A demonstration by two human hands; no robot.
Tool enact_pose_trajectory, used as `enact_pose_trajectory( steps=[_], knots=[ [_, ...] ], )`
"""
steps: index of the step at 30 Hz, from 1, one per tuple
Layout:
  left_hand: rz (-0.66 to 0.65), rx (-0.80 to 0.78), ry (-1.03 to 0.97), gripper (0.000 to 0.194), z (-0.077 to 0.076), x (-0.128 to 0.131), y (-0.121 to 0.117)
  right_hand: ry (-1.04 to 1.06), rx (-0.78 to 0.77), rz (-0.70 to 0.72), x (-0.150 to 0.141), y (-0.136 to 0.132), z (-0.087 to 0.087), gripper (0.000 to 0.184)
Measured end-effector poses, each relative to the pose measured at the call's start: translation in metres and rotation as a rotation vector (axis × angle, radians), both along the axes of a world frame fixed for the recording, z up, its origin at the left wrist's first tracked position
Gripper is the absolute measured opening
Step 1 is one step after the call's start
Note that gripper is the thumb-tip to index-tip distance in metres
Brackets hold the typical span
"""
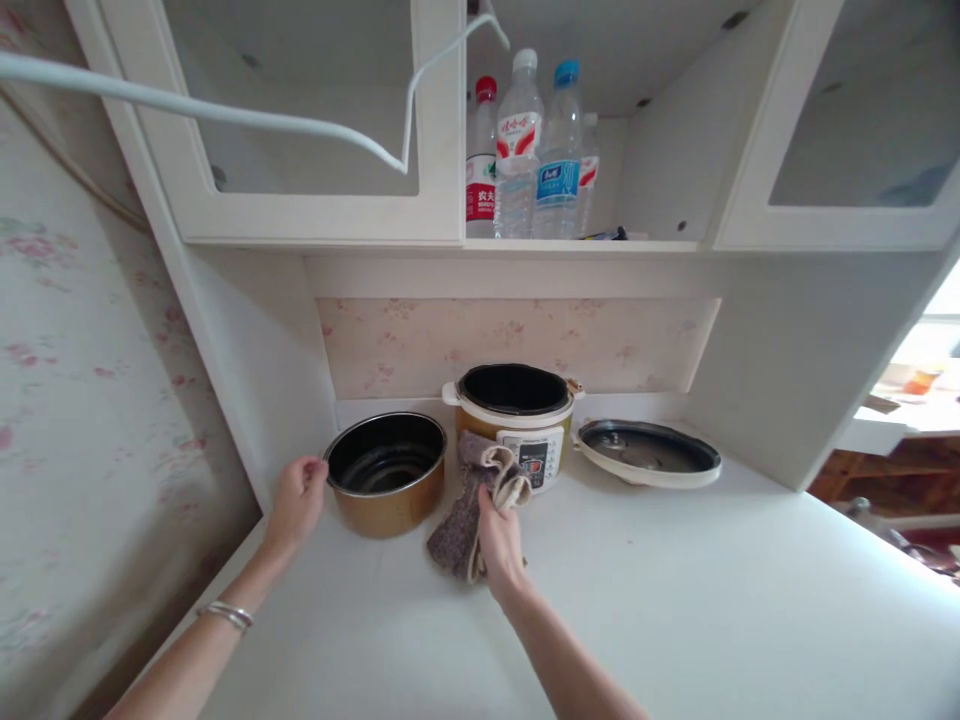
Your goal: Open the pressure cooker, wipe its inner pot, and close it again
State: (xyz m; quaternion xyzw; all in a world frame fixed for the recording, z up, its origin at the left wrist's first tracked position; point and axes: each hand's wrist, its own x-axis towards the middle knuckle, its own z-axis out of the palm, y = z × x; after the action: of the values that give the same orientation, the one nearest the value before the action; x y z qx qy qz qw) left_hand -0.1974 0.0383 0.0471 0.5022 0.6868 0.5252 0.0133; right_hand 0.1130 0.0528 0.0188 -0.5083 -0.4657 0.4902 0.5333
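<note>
My left hand [298, 497] rests against the left rim of a gold inner pot [388, 480] with a dark inside, its fingers curled at the rim. My right hand [499, 540] is closed on a grey-brown cloth [471, 500] that hangs down to the white counter [675, 590]. The cloth's top lies against the front of a gold and white rice cooker [517, 415], which stands open with no pot in it. The cooker's lid [649, 452] lies upturned to its right.
Several water bottles [536, 150] stand on the open shelf above. White cabinets with glass doors [300, 120] hang overhead, and a white cord [225, 110] crosses in front of them. A floral-papered wall [67, 400] is on the left.
</note>
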Motion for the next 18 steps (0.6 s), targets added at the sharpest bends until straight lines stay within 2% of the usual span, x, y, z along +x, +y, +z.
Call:
enact_pose_trajectory(
  steps=[3, 5, 7, 10, 13, 18],
  knots=[
    [-0.205, -0.068, 0.323, 0.044, 0.010, -0.014, -0.004, -0.046, 0.026, 0.023, -0.029, 0.025, -0.007, 0.055],
    [-0.294, -0.148, 0.442, 0.043, 0.011, -0.025, -0.006, -0.047, 0.037, 0.060, -0.043, 0.035, -0.011, 0.054],
    [-0.323, -0.197, 0.518, 0.042, 0.009, -0.035, -0.006, -0.039, 0.061, 0.097, -0.053, 0.038, -0.016, 0.053],
    [-0.296, -0.136, 0.601, 0.040, 0.004, -0.039, -0.003, -0.036, 0.093, 0.125, -0.061, 0.033, -0.022, 0.051],
    [-0.259, -0.102, 0.618, 0.039, 0.001, -0.019, -0.001, -0.046, 0.105, 0.128, -0.067, 0.025, -0.020, 0.048],
    [-0.166, -0.148, 0.598, 0.039, 0.009, 0.048, -0.008, -0.078, 0.131, 0.125, -0.074, 0.025, -0.012, 0.045]
  ],
)
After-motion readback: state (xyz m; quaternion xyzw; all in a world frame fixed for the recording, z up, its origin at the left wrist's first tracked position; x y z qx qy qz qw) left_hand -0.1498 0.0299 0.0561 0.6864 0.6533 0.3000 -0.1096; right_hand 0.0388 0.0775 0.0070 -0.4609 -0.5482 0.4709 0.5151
